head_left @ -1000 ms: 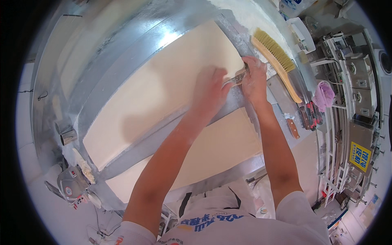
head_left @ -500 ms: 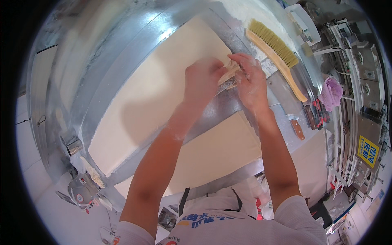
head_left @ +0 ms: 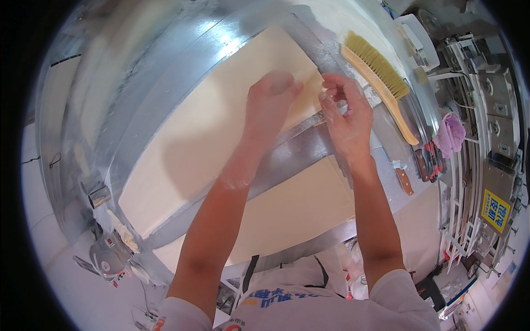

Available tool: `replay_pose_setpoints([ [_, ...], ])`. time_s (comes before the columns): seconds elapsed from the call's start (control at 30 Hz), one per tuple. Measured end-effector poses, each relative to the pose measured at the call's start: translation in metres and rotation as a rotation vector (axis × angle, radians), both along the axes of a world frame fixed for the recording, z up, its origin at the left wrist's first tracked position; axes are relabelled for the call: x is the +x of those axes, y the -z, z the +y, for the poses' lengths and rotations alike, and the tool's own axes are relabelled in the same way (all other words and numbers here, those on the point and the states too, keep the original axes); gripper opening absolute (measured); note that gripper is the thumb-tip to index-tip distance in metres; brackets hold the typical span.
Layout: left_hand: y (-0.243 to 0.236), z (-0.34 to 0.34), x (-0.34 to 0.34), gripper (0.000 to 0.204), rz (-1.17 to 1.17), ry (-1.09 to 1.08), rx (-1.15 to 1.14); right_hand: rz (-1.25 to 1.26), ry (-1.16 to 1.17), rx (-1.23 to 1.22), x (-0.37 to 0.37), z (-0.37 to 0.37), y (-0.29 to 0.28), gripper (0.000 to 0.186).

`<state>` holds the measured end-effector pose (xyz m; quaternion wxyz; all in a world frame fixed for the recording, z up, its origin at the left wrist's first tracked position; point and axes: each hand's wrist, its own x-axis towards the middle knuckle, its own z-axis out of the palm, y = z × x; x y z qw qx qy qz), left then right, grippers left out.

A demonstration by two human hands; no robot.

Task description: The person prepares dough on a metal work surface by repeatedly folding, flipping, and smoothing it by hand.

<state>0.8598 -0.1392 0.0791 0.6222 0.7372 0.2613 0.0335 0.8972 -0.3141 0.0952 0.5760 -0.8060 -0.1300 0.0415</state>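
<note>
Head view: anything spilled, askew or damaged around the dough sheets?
Neither dough sheet shows clear damage. White powder lies loosely spread over the metal worktop beyond the brush, which looks like a spill, though it may be deliberate dusting. The pink cloth is also bunched up by the knife handles, which looks untidy.

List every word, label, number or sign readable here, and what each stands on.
I won't copy wording; this is where it stands:
Yellow sign, right: large blue characters, legible; smaller line too small.
Pale shirt, front: blue lettering, partly blurred.
Grey device, left: round mark, too small to read.
</note>
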Motion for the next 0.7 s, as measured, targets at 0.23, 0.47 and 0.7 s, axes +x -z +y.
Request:
replay_pose_setpoints([
  [0.23, -0.042, 0.019, -0.010, 0.015, -0.194, -0.071, 0.002, 0.709, -0.085, 0.642, 0.016, 0.029, 0.004, 0.045],
  [0.47, -0.049, -0.001, -0.072, 0.020, -0.299, 0.015, 0.287, 0.653, -0.189, 0.178, 0.070, 0.061, 0.027, 0.067],
  [0.7, -0.027, 0.087, -0.180, 0.013, -0.148, -0.260, -0.097, 0.678, -0.069, 0.446, 0.046, 0.101, 0.007, 0.063],
])
